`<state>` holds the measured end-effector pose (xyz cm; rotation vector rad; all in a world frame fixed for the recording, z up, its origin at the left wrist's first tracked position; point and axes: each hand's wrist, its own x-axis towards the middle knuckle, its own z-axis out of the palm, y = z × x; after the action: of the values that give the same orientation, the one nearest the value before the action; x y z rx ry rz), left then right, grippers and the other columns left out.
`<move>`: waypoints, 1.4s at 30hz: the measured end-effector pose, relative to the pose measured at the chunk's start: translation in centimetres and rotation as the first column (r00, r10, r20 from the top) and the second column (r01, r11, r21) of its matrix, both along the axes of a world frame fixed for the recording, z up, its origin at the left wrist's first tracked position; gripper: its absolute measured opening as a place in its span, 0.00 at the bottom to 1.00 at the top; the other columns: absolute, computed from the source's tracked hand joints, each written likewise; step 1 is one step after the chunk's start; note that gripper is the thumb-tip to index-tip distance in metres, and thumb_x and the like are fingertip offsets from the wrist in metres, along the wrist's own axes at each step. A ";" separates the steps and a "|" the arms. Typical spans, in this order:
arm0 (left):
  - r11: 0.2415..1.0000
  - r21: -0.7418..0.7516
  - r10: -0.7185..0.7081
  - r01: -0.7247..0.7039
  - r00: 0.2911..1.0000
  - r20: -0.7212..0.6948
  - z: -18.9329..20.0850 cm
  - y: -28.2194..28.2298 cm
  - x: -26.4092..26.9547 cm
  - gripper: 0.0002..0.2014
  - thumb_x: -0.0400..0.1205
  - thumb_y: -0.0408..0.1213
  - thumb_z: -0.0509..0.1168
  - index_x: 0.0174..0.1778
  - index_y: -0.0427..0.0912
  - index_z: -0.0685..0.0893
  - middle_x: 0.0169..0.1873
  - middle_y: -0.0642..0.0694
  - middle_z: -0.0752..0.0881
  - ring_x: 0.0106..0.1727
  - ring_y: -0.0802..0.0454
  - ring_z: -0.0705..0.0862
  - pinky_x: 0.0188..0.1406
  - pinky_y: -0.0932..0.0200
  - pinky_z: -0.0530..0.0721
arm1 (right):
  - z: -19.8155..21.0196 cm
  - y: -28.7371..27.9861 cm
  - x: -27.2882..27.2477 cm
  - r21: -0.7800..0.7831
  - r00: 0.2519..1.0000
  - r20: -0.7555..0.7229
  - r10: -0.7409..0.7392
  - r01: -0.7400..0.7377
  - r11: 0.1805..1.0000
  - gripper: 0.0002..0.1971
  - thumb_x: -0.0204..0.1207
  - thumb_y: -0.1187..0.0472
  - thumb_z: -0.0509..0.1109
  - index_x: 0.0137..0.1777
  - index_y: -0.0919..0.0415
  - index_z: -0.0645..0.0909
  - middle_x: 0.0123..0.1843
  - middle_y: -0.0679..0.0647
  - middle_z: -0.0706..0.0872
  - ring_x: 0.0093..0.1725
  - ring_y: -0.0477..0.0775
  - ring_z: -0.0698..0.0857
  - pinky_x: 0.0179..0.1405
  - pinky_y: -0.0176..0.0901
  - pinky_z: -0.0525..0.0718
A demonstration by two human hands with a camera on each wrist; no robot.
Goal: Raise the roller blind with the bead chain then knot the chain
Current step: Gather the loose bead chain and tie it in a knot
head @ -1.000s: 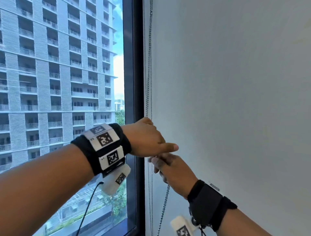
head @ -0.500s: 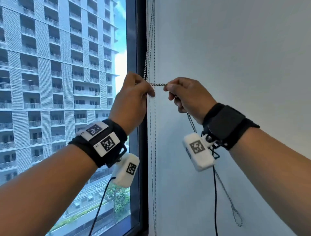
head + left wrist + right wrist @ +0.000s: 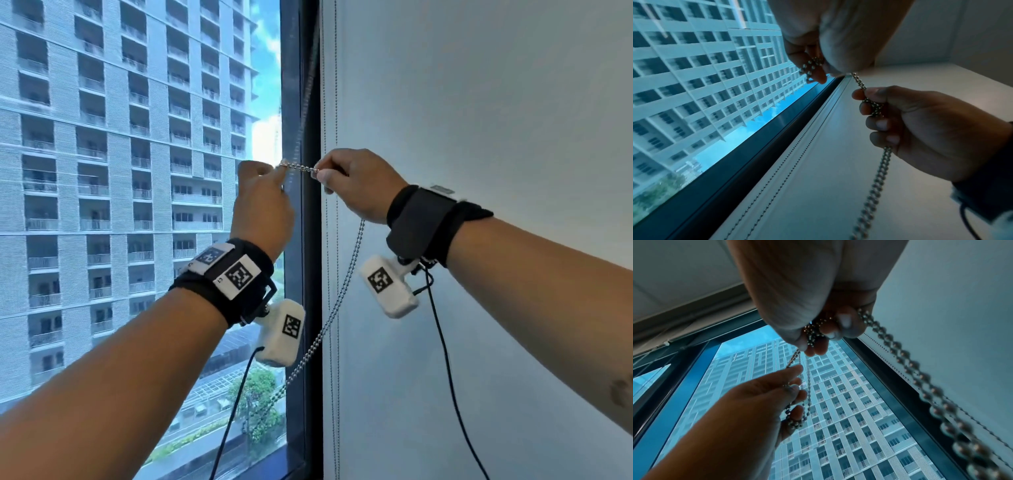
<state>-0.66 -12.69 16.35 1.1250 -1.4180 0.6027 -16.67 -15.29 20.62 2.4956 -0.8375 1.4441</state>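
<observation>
Metal beads of the bead chain (image 3: 297,167) are stretching in a short taut run between the two hands, in front of the dark window frame (image 3: 311,240) at the left edge of the pale blind (image 3: 479,137). The left hand (image 3: 263,205) is pinching one end of that run between thumb and fingertips, and the left wrist view is showing a small bunch of chain (image 3: 812,65) gathered against its fingers (image 3: 818,76). The right hand (image 3: 356,185) is gripping the other end with its fingers curled round the chain (image 3: 873,104), and a doubled length is hanging out of the bottom of that fist (image 3: 879,170), slanting down and to the left across the frame (image 3: 322,325). In the right wrist view the chain (image 3: 910,369) is running past the lens large and blurred, while the left hand (image 3: 760,402) is holding loops of it (image 3: 795,418) against the glass. Two finer cords (image 3: 330,308) are hanging straight down along the blind's edge, just beside the hands. Both wrists are wearing black bands; the left band (image 3: 233,274) is carrying square black-and-white coded tags, with a tiny mark beside one that is too small to read. White camera pods with similar tags are hanging under each wrist (image 3: 284,332) (image 3: 387,284), trailing black cables (image 3: 445,359). Beyond the glass a pale high-rise building (image 3: 120,154) with rows of balconies is filling the view, with green trees (image 3: 257,394) at its foot.
</observation>
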 end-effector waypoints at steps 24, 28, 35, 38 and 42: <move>0.790 0.263 -0.488 0.554 0.828 -0.277 -0.3 -0.1 -0.7 0.19 0.75 0.57 0.75 0.56 0.49 0.92 0.41 0.43 0.93 0.27 0.57 0.82 0.23 0.69 0.76 | -0.5 -2.5 -1.8 0.023 0.981 0.187 0.059 -0.064 0.998 0.06 0.80 0.57 0.73 0.53 0.54 0.89 0.48 0.49 0.85 0.43 0.42 0.81 0.45 0.35 0.76; 0.814 0.236 -0.483 0.531 0.844 -0.235 -1.0 -1.8 -1.9 0.15 0.75 0.52 0.77 0.53 0.49 0.93 0.13 0.59 0.79 0.17 0.60 0.74 0.19 0.74 0.71 | -2.0 -3.2 -2.0 0.183 0.953 0.277 0.122 -0.178 0.967 0.04 0.78 0.61 0.75 0.50 0.58 0.89 0.43 0.52 0.89 0.37 0.42 0.84 0.43 0.38 0.80; 0.899 0.226 -0.357 0.376 0.926 -0.120 -2.2 -4.1 -2.8 0.09 0.76 0.44 0.75 0.37 0.42 0.91 0.27 0.43 0.89 0.22 0.48 0.86 0.19 0.63 0.83 | -3.7 -3.3 -1.1 0.307 0.799 0.537 0.269 -0.482 0.821 0.07 0.78 0.64 0.74 0.48 0.69 0.88 0.37 0.58 0.90 0.34 0.52 0.88 0.39 0.46 0.87; 0.923 0.209 -0.313 0.323 0.946 -0.079 -2.7 -5.1 -2.5 0.08 0.78 0.45 0.73 0.39 0.45 0.91 0.28 0.46 0.90 0.25 0.47 0.89 0.27 0.54 0.88 | -4.7 -3.1 -1.0 0.311 0.830 0.487 0.274 -0.458 0.833 0.08 0.76 0.58 0.77 0.47 0.64 0.89 0.38 0.54 0.90 0.37 0.49 0.87 0.41 0.41 0.87; 0.957 0.197 -0.219 0.212 0.976 0.013 -3.1 -5.7 -3.0 0.06 0.78 0.36 0.66 0.35 0.43 0.83 0.27 0.48 0.83 0.30 0.50 0.81 0.25 0.58 0.74 | -6.0 -3.2 -0.6 0.212 0.896 0.399 0.196 -0.298 0.931 0.15 0.70 0.67 0.78 0.57 0.64 0.85 0.48 0.65 0.88 0.45 0.51 0.86 0.55 0.53 0.89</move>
<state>-3.63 -18.40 13.27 1.0957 -1.6321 0.3347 -17.29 -18.50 14.62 2.6424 -0.8406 2.0708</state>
